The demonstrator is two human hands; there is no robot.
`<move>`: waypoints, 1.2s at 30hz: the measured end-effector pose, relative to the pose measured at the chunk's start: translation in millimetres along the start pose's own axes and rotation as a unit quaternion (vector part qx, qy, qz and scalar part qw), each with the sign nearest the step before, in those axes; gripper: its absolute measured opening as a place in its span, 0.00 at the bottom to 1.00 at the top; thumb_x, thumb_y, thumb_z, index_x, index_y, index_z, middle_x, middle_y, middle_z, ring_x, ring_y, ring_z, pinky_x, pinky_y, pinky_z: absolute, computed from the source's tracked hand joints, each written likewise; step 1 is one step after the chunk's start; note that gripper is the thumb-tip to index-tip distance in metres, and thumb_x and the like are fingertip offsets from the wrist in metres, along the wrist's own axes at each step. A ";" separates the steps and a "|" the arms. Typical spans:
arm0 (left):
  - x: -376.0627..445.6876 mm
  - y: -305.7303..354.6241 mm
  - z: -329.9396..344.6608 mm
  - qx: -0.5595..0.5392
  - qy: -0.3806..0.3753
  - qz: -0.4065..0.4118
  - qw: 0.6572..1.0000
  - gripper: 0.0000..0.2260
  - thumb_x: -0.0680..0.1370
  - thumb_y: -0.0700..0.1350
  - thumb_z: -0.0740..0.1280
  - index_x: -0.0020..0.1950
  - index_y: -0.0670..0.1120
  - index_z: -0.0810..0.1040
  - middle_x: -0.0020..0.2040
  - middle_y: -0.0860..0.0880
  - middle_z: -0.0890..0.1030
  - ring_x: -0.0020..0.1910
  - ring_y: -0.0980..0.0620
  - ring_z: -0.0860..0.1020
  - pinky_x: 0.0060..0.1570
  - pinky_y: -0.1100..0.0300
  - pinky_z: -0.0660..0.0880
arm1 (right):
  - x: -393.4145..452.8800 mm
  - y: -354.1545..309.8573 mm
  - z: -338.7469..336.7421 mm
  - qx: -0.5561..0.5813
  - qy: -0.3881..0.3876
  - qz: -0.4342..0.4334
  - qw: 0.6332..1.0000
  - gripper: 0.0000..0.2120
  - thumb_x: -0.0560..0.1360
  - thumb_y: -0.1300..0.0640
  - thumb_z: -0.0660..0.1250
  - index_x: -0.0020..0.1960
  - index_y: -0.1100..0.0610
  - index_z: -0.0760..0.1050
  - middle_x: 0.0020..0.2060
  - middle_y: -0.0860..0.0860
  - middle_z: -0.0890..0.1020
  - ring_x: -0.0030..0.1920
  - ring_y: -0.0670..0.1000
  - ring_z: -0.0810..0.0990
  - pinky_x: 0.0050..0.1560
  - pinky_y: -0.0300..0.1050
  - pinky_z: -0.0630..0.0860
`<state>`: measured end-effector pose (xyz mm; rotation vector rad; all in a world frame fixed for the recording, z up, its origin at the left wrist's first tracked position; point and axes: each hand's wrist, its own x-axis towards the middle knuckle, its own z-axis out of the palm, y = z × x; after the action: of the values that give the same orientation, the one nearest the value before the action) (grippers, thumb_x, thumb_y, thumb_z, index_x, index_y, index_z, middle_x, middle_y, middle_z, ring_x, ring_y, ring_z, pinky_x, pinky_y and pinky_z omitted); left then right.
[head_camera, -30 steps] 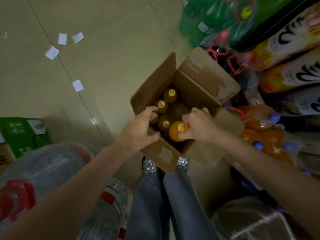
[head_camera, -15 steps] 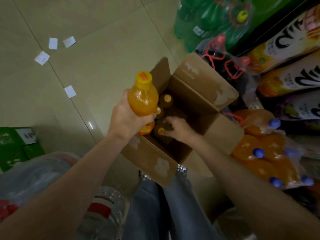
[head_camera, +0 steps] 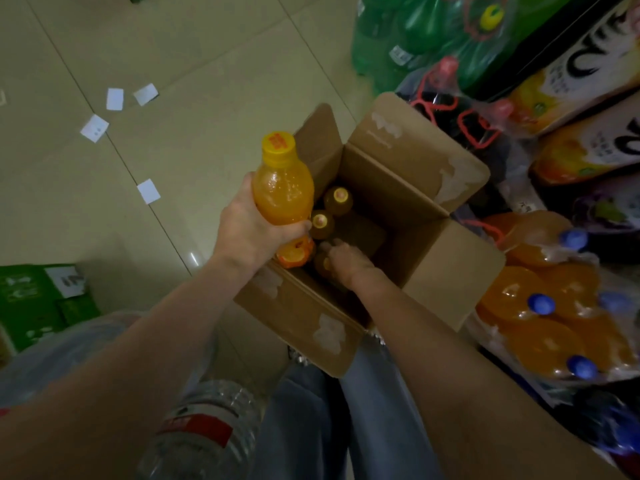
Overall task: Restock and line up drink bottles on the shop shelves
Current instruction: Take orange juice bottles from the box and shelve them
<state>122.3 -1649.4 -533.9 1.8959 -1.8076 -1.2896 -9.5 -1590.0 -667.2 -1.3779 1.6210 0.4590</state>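
Note:
An open cardboard box [head_camera: 450,271] stands on the tiled floor in front of my legs. My left hand [head_camera: 249,233] grips an orange juice bottle [head_camera: 282,188] with a yellow cap, held upright above the box's left edge. My right hand [head_camera: 346,261] reaches down inside the box, its fingers curled round the top of another orange bottle [head_camera: 322,263]. Two more orange bottles [head_camera: 337,200] stand in the box's far left corner. The rest of the box's bottom is dark.
Shrink-wrapped packs crowd the right: green bottles [head_camera: 433,32], dark bottles with red handles [head_camera: 460,116], orange bottles with blue caps [head_camera: 554,323]. Large juice bottles [head_camera: 588,150] lie on the shelf. Wrapped water bottles [head_camera: 204,431] and a green crate [head_camera: 38,299] sit left. Paper slips [head_camera: 149,191] litter the floor.
My left hand lifted an orange bottle out of the box and holds it above the edge. My right hand let go of its earlier bottle and dropped deeper onto another one.

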 end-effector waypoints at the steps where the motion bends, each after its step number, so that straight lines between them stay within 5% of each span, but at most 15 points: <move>1: 1.3 -2.4 1.6 0.002 0.002 -0.002 1.000 0.35 0.62 0.48 0.79 0.65 0.47 0.68 0.57 0.47 0.77 0.56 0.48 0.75 0.54 0.55 0.72 | 3.6 -0.8 3.6 -0.007 -0.003 -0.008 1.000 0.22 0.78 0.63 0.56 0.72 0.54 0.61 0.69 0.57 0.62 0.66 0.61 0.68 0.64 0.54 0.69; 8: -5.5 -6.8 20.1 -0.003 0.000 -0.009 1.000 0.35 0.64 0.45 0.78 0.66 0.49 0.67 0.54 0.53 0.72 0.53 0.55 0.70 0.50 0.63 0.66 | -9.1 8.0 0.7 0.058 0.079 0.001 0.995 0.17 0.73 0.59 0.68 0.61 0.56 0.72 0.59 0.56 0.75 0.59 0.57 0.75 0.57 0.49 0.74; 13: -23.3 43.8 3.5 0.031 -0.002 -0.043 0.999 0.32 0.65 0.46 0.77 0.65 0.45 0.67 0.58 0.45 0.77 0.58 0.44 0.74 0.54 0.57 0.68 | -93.6 9.3 -85.2 0.059 0.093 -0.040 0.993 0.16 0.67 0.55 0.73 0.52 0.58 0.75 0.49 0.56 0.78 0.51 0.57 0.78 0.44 0.46 0.73; 18: -55.4 167.3 -76.5 0.065 -0.049 -0.001 0.997 0.34 0.63 0.47 0.78 0.65 0.44 0.68 0.59 0.41 0.77 0.60 0.41 0.74 0.56 0.52 0.70 | -241.0 -17.0 -233.0 0.030 0.162 -0.082 0.983 0.15 0.65 0.53 0.74 0.44 0.63 0.77 0.39 0.60 0.79 0.41 0.58 0.77 0.41 0.50 0.75; 26: -136.5 443.8 -215.2 0.061 -0.143 0.242 0.958 0.34 0.56 0.49 0.80 0.59 0.44 0.75 0.54 0.45 0.79 0.52 0.50 0.77 0.51 0.59 0.73 | -569.2 -17.6 -430.3 0.055 0.395 -0.064 0.915 0.20 0.72 0.50 0.70 0.46 0.69 0.76 0.37 0.62 0.75 0.38 0.56 0.71 0.36 0.46 0.62; 29: -183.2 535.0 -233.8 0.072 -0.166 0.341 0.922 0.27 0.62 0.42 0.80 0.59 0.47 0.75 0.52 0.50 0.78 0.52 0.53 0.76 0.47 0.66 0.69 | -673.2 1.3 -455.4 0.152 0.509 -0.046 0.846 0.20 0.71 0.50 0.71 0.40 0.69 0.74 0.32 0.58 0.70 0.35 0.53 0.67 0.36 0.44 0.60; 34: -273.9 650.7 -213.3 0.056 -0.165 0.471 0.865 0.26 0.65 0.41 0.78 0.60 0.47 0.74 0.51 0.50 0.76 0.50 0.53 0.75 0.46 0.64 0.69 | -783.6 30.8 -457.3 0.304 0.735 0.003 0.606 0.16 0.72 0.45 0.68 0.36 0.57 0.71 0.30 0.52 0.70 0.33 0.47 0.68 0.36 0.44 0.61; 36: -306.5 684.8 -191.7 0.044 -0.167 0.503 0.847 0.27 0.65 0.41 0.78 0.61 0.47 0.73 0.51 0.51 0.75 0.51 0.54 0.74 0.45 0.66 0.68 | -821.0 56.6 -443.1 0.317 0.790 0.034 0.524 0.16 0.75 0.43 0.64 0.41 0.57 0.71 0.38 0.53 0.75 0.42 0.51 0.73 0.43 0.46 0.66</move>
<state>-176.5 -1601.9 178.8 0.4756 -2.4928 -1.1182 -288.7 -1447.6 213.4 -0.9172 2.6665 -1.8169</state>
